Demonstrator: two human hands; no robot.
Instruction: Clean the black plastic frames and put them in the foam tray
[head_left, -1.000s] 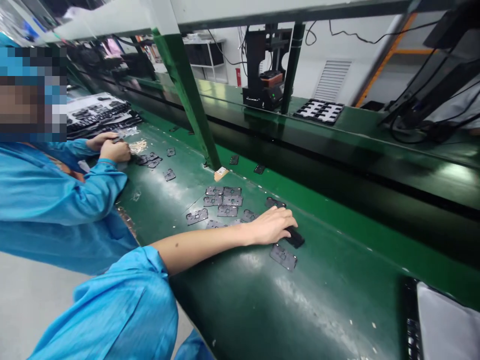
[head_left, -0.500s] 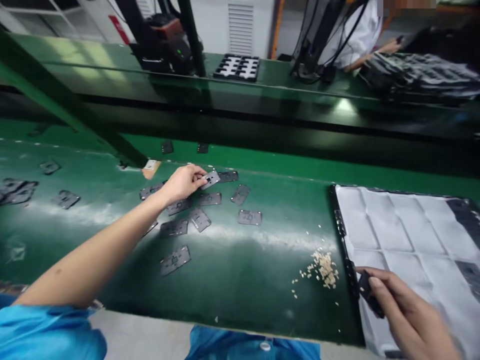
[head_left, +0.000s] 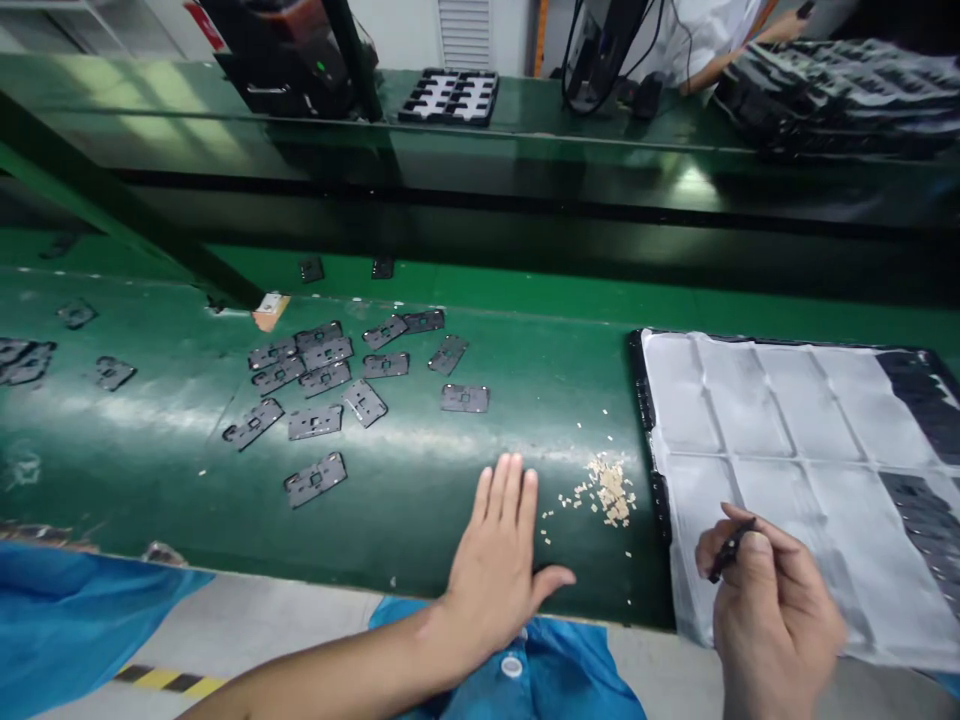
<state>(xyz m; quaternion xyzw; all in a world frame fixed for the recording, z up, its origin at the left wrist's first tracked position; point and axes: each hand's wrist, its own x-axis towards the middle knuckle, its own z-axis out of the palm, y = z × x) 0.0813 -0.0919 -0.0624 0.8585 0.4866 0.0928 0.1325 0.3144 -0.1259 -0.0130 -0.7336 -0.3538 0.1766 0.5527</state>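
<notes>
My left hand (head_left: 499,560) lies palm down near the front edge of the green table, fingers stretched out and holding nothing. To its right is a small pile of tiny beige pieces (head_left: 611,490). My right hand (head_left: 772,590) grips a small black part (head_left: 729,553) between thumb and fingers, above the white-lined tray (head_left: 772,400). Several flat dark plates (head_left: 315,480) are scattered on the table left of centre, some overlapping. One plate (head_left: 465,398) lies apart, beyond my left hand. Rows of dark parts (head_left: 926,520) fill the tray's right side.
A green slanted post (head_left: 142,220) stands on the table at the left. More dark parts (head_left: 26,360) lie at the far left. Across a raised ledge are a compartment tray (head_left: 450,97), black equipment (head_left: 285,60) and a stack of trays, with a person's arm (head_left: 720,70) beside it.
My left hand has let go of a dark plate among the others and moved right and toward me, its fingers now spread flat. My right hand still holds its black part; the view has shifted.
</notes>
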